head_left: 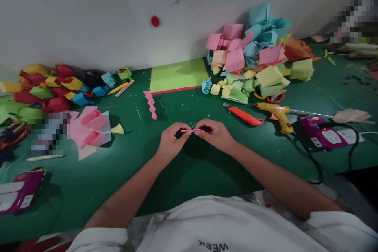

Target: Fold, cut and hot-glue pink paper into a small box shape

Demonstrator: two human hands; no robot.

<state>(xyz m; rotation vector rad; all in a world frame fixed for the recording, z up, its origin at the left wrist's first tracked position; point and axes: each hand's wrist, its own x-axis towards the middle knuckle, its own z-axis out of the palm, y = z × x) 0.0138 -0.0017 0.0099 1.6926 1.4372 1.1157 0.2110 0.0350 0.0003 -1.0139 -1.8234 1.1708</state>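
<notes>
Between my two hands, a thin pink paper strip (193, 130) is held above the green table. My left hand (174, 138) pinches one end between thumb and fingers. The other end is pinched the same way by my right hand (215, 135), so the fingertips nearly meet. Just beyond and to the left lies a zigzag folded pink paper piece (151, 105). Farther back, a light green sheet with a red edge (178, 75) rests against the wall.
To the right lie an orange utility knife (246, 115), a yellow glue gun (276, 116) and a purple power strip (321, 132) with black cable. Folded colored papers (236, 61) pile up at back right; more (53, 86) sit at left. Another power strip (23, 193) is at front left.
</notes>
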